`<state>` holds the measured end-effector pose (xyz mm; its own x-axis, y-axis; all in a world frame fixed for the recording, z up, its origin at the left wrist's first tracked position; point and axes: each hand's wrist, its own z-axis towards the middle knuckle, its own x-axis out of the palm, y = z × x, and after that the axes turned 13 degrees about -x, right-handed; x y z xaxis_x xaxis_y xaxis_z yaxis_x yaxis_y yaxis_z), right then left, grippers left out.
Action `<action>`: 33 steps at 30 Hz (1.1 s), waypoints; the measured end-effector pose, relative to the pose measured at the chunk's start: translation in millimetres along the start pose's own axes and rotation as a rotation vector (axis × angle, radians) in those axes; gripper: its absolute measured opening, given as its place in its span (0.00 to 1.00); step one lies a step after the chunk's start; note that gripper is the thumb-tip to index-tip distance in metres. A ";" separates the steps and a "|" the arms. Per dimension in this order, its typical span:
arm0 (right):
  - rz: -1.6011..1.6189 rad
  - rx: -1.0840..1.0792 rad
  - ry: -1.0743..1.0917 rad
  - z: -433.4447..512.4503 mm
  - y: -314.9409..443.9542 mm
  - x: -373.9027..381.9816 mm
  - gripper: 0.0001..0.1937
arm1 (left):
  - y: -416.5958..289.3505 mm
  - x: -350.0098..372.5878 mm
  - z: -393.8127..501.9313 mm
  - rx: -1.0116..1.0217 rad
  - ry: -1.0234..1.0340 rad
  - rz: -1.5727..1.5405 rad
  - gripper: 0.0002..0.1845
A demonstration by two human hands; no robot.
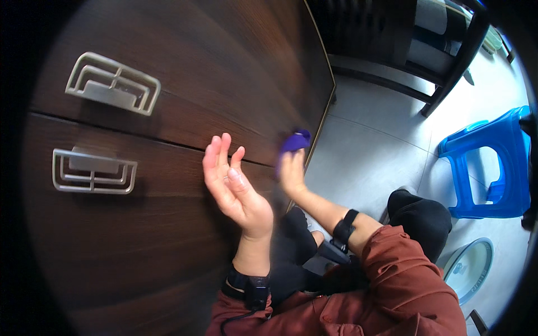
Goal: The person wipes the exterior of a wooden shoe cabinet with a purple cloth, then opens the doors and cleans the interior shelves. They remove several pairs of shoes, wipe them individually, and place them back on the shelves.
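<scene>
My right hand (293, 170) presses a purple cloth (296, 143) against the dark wooden cabinet doors (189, 113), close to their lower edge. Its fingers lie over the cloth and are slightly blurred. My left hand (235, 185) is raised in front of the doors, with its fingers apart and nothing in it. Two metal door handles with a nested-line pattern are at the left: an upper handle (113, 84) and a lower handle (93, 171), one on each side of the dark gap between the doors.
A blue plastic stool (458, 176) stands on the grey tiled floor (361, 143) at the right. Below it is a pale basin (470, 269). A dark wooden chair (454, 67) stands at the upper right. My bent legs are beside the cabinet.
</scene>
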<state>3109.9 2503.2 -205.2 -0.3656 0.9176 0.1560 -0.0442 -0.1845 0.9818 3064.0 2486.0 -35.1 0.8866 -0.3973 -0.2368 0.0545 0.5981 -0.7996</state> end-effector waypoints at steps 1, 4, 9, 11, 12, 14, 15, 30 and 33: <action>-0.182 0.292 0.010 8.5 -10.2 -0.6 0.31 | 2.5 1.5 1.2 -0.005 0.021 0.030 0.22; -0.117 0.375 -0.046 11.9 -14.5 4.2 0.33 | 8.4 3.4 1.9 -0.115 0.069 0.028 0.21; 0.048 -0.122 0.004 -24.4 0.1 13.8 0.32 | 2.2 15.4 -4.5 -0.432 0.214 -0.188 0.21; 0.008 -0.090 0.003 -27.3 -20.7 7.0 0.32 | -1.7 24.0 -3.3 -0.545 0.251 -0.295 0.22; -0.011 0.134 -0.010 -19.9 -36.9 3.8 0.33 | -3.9 27.5 -0.9 -0.602 0.254 -0.318 0.22; -0.014 0.412 -0.073 -4.7 -69.8 -2.6 0.36 | -7.5 33.1 3.2 -0.722 0.219 -0.388 0.22; -0.014 0.514 -0.077 6.3 -81.1 -6.4 0.37 | -9.0 37.3 7.1 -0.765 0.197 -0.430 0.22; -0.019 -0.323 -0.174 128.7 -59.8 -15.8 0.32 | 14.7 77.7 24.6 -0.995 0.229 -0.429 0.22; -0.059 0.212 -0.202 145.1 -118.5 -36.4 0.33 | 20.8 86.5 26.4 -1.025 0.238 -0.452 0.22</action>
<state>3263.3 2542.8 -311.6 -0.1753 0.9799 0.0957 0.1430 -0.0708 0.9872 3153.9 2482.4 -57.6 0.7655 -0.6190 0.1754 -0.1510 -0.4378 -0.8863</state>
